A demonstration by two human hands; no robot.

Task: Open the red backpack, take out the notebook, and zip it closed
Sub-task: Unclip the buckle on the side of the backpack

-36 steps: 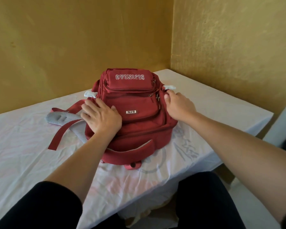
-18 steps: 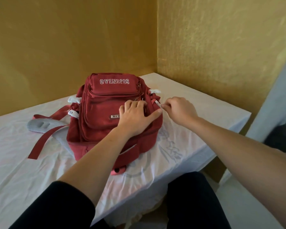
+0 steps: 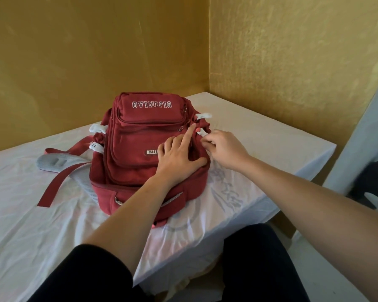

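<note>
On the far left of the white sheet (image 3: 31, 214) that covers the table, I see the red-and-grey shoulder straps (image 3: 59, 168) lying slack, trailing away from the red backpack (image 3: 138, 147). From my remote seat the backpack lies flat near the middle of the table, its front facing up and its top pointing away toward the corner of the yellow walls (image 3: 96, 44). White lettering (image 3: 151, 104) on the upper pocket reads upside down to me. White tabs (image 3: 97, 128) stick out from the bag's left side, and another white tab (image 3: 203, 115) shows at its upper right.

My left hand (image 3: 179, 158) lies spread on the right half of the bag's front, palm down, pressing the fabric; the index finger stretches up toward the right edge of the bag, the thumb reaches out along the lower right side, and nothing is gripped in it. Just beside it, my right hand (image 3: 223, 149) sits at the bag's right edge with the fingers curled in close, pinched on a small white zipper pull (image 3: 201, 134) right next to the left index fingertip. I can see no gap in any of the zippers, so the bag looks closed, and the notebook is nowhere in sight.

Lower down, black sleeves and dark trousers fill the bottom of my view. At the far right a pale blue panel (image 3: 362, 136) leans beyond the table's edge.
</note>
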